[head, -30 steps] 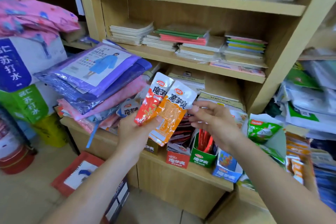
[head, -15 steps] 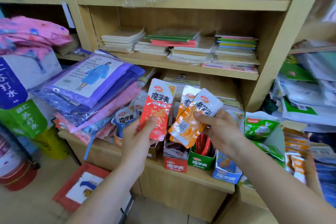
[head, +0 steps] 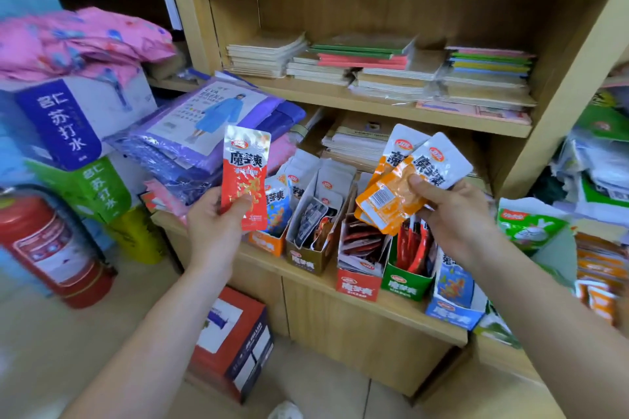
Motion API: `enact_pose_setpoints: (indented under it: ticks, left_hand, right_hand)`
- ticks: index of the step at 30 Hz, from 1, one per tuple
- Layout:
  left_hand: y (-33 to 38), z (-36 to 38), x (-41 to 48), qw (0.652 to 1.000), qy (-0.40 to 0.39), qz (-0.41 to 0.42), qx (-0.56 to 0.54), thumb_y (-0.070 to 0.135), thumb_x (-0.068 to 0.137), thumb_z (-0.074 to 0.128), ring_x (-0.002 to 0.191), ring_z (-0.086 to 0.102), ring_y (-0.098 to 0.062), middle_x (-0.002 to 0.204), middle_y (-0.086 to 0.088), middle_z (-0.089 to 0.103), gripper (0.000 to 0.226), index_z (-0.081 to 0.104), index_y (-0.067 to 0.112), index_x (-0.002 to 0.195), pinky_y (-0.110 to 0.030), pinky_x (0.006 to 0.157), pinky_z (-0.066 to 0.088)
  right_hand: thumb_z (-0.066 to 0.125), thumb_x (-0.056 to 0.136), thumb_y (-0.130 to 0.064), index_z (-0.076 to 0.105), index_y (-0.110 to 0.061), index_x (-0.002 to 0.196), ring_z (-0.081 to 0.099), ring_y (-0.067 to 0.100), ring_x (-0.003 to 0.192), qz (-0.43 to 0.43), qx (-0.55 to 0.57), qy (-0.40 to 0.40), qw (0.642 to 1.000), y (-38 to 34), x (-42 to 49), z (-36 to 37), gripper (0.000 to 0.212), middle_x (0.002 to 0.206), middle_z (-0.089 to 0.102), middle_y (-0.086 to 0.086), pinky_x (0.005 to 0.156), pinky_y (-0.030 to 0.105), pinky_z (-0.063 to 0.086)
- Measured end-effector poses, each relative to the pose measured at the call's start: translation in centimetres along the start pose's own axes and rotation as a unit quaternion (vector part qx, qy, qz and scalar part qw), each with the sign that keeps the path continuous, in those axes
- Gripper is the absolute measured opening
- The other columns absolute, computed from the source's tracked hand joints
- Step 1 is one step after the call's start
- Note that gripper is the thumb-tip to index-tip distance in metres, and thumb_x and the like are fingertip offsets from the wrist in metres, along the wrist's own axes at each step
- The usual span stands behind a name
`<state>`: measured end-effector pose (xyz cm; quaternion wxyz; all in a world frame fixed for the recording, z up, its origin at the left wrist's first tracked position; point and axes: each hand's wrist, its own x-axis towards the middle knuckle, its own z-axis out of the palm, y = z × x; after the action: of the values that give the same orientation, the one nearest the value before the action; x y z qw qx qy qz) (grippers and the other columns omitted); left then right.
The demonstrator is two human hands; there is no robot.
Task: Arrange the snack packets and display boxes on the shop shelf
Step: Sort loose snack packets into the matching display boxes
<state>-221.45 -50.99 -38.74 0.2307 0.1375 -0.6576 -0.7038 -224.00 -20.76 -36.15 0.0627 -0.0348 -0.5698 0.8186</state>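
STEP: sorting packets above shelf [head: 367,308] | left hand [head: 214,231] is pinching red packet [head: 245,177] over orange box [head: 263,243] | right hand [head: 456,218] is pinching orange packets [head: 394,196] over green box [head: 405,286] | ADVICE: matching colours, inserting upright.

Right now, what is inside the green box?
Red packets stand in the green box; the right hand covers their tops, and the box wall hides their lower ends.

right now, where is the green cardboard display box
Head view, right of centre: the green cardboard display box stands on the wooden ledge between a red display box and a blue display box, below the right hand.
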Motion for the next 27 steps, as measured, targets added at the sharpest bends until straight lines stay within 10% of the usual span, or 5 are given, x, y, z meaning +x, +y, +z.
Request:
enact_pose_setpoints:
  ticks: [12, 27]
  left_hand:
    - [0.0, -3.3, 1.1, 0.998, 0.031, 0.007, 0.045, 0.002, 0.090, 0.068, 0.058, 0.063, 0.004, 0.081, -0.001, 0.071, 0.011, 0.070, 0.003, 0.101, -0.012, 0.055, 0.050]
    - [0.0, -4.2, 2.7, 0.999, 0.023, -0.014, 0.027, 0.009, 0.087, 0.073, 0.065, 0.068, -0.009, 0.079, 0.000, 0.075, 0.009, 0.071, 0.017, 0.087, -0.029, 0.066, 0.053]
  right_hand:
    - [0.070, 0.086, 0.002, 0.067, -0.008, 0.111, 0.072, 0.021, 0.098, -0.059, -0.048, -0.009, 0.997, 1.2, 1.5, 8.5, 0.027, 0.110, 0.074, 0.008, 0.080, 0.032, 0.059]
    - [0.089, 0.071, -0.014, 0.075, -0.008, 0.095, 0.073, 0.029, 0.083, -0.059, -0.366, -0.003, 0.929, 5.5, 11.3, 16.9, 0.028, 0.090, 0.076, 0.011, 0.074, 0.053, 0.060]
